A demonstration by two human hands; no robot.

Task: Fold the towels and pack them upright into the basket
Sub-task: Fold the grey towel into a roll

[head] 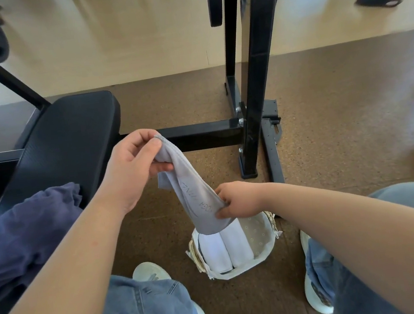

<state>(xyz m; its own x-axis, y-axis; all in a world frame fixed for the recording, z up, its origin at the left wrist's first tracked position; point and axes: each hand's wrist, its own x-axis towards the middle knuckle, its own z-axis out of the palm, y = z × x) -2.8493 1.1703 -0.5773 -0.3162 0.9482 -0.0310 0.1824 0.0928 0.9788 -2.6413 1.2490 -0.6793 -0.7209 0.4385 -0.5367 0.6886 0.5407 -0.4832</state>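
On the head camera, my left hand (129, 165) pinches the grey towel (192, 197) at its top and my right hand (239, 199) grips it lower down, over the basket (261, 228) on the floor, which holds two white towels (226, 247). I judge folding unfinished; next it needs doubling narrow for the free side.

The only writing in view is a line of pale stitched lettering, with a curved stroke beside it, on the grey towel (192, 197), between the left hand (130, 170) and the right hand (239, 201). It lies turned and creased, close in tone to the cloth, so no word can be read with certainty. Nothing else carries legible text.
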